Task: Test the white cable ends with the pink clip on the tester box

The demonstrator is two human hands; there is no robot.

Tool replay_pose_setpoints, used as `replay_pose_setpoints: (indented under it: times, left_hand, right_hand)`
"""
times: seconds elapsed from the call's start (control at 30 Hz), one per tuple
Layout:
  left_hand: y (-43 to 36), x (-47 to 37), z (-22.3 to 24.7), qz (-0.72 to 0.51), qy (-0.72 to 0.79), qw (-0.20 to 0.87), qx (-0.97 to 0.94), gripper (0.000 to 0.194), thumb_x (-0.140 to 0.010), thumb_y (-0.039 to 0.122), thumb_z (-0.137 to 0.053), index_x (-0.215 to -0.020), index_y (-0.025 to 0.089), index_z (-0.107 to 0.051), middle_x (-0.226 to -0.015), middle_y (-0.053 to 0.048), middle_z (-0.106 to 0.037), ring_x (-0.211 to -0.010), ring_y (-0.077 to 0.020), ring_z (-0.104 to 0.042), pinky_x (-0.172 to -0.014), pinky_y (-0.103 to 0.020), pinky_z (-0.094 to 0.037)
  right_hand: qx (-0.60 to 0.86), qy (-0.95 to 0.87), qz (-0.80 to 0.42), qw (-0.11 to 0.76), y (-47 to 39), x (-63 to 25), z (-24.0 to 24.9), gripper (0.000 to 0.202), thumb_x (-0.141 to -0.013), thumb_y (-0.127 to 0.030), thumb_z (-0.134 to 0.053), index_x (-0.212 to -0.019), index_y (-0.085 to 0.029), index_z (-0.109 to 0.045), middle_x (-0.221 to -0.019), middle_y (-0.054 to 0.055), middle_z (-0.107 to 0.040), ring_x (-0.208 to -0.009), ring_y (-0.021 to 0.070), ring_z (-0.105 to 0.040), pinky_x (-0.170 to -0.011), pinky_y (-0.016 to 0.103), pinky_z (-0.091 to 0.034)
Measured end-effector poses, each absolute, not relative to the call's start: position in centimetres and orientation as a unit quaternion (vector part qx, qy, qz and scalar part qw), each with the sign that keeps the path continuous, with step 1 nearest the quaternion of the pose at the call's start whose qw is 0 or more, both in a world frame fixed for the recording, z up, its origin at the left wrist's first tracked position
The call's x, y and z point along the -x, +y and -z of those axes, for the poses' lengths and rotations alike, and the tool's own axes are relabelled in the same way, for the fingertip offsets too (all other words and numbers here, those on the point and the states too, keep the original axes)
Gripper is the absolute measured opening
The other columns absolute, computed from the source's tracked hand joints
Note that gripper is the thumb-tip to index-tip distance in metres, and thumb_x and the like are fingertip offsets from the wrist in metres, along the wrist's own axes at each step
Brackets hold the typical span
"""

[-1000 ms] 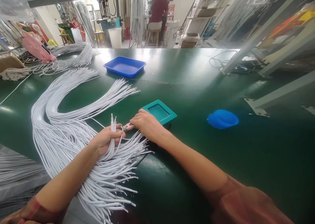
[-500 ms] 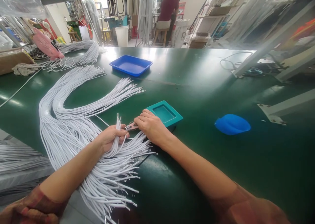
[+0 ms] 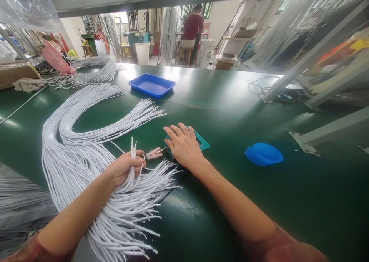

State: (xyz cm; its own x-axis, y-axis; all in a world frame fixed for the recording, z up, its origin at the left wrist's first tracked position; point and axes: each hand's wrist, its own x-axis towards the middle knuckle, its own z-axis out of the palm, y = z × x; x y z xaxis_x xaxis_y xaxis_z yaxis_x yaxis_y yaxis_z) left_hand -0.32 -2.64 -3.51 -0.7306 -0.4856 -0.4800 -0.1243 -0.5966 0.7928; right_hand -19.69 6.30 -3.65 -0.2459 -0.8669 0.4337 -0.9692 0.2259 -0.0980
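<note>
My left hand (image 3: 127, 168) is closed around a few white wires (image 3: 132, 150), whose ends stick up above the fingers. Right beside its fingertips is a small pinkish forked piece (image 3: 154, 153) with a thin metal-looking part; I cannot tell its kind or whether the fingers grip it. My right hand (image 3: 186, 146) is over a teal tray (image 3: 205, 143), fingers spread and palm down, covering much of the tray. Under and around my left forearm spreads a large bundle of white wires (image 3: 135, 204), its cut ends pointing right.
A blue tray (image 3: 152, 86) lies farther back, and a soft blue container (image 3: 263, 154) is to the right. More wire bundles (image 3: 115, 133) curve at left on the green table (image 3: 219, 200). White metal supports (image 3: 331, 129) rise at right. A seated person (image 3: 192, 31) is in the background.
My right hand has let go of the pinkish piece, moved right and up, and spread its fingers over the teal tray. The left hand keeps hold of the wires. The view has tilted slightly.
</note>
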Motion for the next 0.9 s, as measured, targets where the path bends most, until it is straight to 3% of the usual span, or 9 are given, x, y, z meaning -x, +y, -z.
replay_pose_setpoints:
  times: [0.1, 0.2, 0.4, 0.57, 0.67, 0.8, 0.9]
  left_hand:
    - [-2.6, 0.0, 2.7, 0.819, -0.466, 0.122, -0.312, 0.029, -0.068, 0.012, -0.064, -0.096, 0.012, -0.053, -0.063, -0.001, -0.055, -0.044, -0.0039, -0.040, -0.044, -0.016, -0.032]
    - [-2.4, -0.2, 1.9, 0.798, -0.522, 0.122, -0.274, 0.022, -0.070, 0.018, -0.065, -0.091, 0.010, -0.060, -0.063, -0.002, -0.055, -0.046, -0.0045, -0.040, -0.046, -0.018, -0.033]
    - [-1.9, -0.5, 1.2, 0.760, -0.612, 0.074, -0.206, 0.026, -0.074, 0.025, -0.062, -0.095, 0.011, -0.065, -0.076, -0.007, -0.060, -0.053, -0.0079, -0.045, -0.052, -0.022, -0.036]
    - [-1.5, -0.5, 1.4, 0.730, -0.650, 0.051, -0.205, 0.014, -0.066, 0.025, -0.069, -0.073, 0.012, -0.068, -0.057, -0.004, -0.058, -0.051, -0.0125, -0.051, -0.054, -0.025, -0.040]
    - [-1.4, -0.4, 1.6, 0.723, -0.656, 0.051, -0.210, 0.014, -0.065, 0.026, -0.069, -0.066, 0.013, -0.068, -0.055, -0.004, -0.059, -0.051, -0.0132, -0.052, -0.056, -0.026, -0.042]
    - [-1.7, -0.4, 1.7, 0.707, -0.640, 0.135, -0.269, 0.012, -0.062, 0.024, -0.072, -0.066, 0.013, -0.070, -0.057, -0.002, -0.060, -0.054, -0.0111, -0.051, -0.056, -0.023, -0.039]
    - [-1.7, -0.3, 1.9, 0.714, -0.604, 0.177, -0.307, 0.017, -0.055, 0.018, -0.077, -0.070, 0.012, -0.070, -0.058, -0.002, -0.060, -0.053, -0.0097, -0.050, -0.054, -0.021, -0.039]
  right_hand:
    - [-0.597, -0.758, -0.229, 0.131, 6.3, 19.7, 2.9, 0.034, -0.087, -0.025, -0.040, -0.119, -0.019, -0.050, -0.116, 0.010, -0.056, -0.116, 0.0279, -0.038, -0.098, 0.048, -0.025]
    - [-0.606, -0.720, -0.329, 0.073, 6.7, 19.1, 1.6, 0.026, -0.084, -0.020, -0.044, -0.107, -0.017, -0.058, -0.101, 0.008, -0.062, -0.102, 0.0222, -0.049, -0.090, 0.037, -0.037]
    - [-0.583, -0.650, -0.458, -0.168, 8.0, 16.6, -0.6, 0.015, -0.080, -0.024, -0.052, -0.079, -0.017, -0.066, -0.079, 0.003, -0.063, -0.073, 0.0126, -0.056, -0.067, 0.024, -0.044]
    - [-0.539, -0.617, -0.455, -0.348, 8.3, 15.1, -0.5, 0.018, -0.071, -0.031, -0.062, -0.073, -0.015, -0.068, -0.069, 0.002, -0.063, -0.063, 0.0123, -0.055, -0.058, 0.023, -0.042]
    - [-0.523, -0.625, -0.465, -0.346, 8.2, 14.6, 0.1, 0.011, -0.067, -0.025, -0.065, -0.068, -0.014, -0.068, -0.066, 0.002, -0.062, -0.060, 0.0112, -0.053, -0.057, 0.023, -0.040]
    - [-0.506, -0.612, -0.515, -0.323, 7.9, 14.6, 0.8, 0.010, -0.067, -0.025, -0.066, -0.067, -0.015, -0.068, -0.070, 0.002, -0.062, -0.065, 0.0125, -0.053, -0.060, 0.025, -0.041]
    - [-0.450, -0.571, -0.583, -0.363, 7.7, 14.5, 1.2, 0.012, -0.064, -0.026, -0.070, -0.066, -0.015, -0.067, -0.068, 0.002, -0.062, -0.065, 0.0129, -0.054, -0.063, 0.026, -0.042]
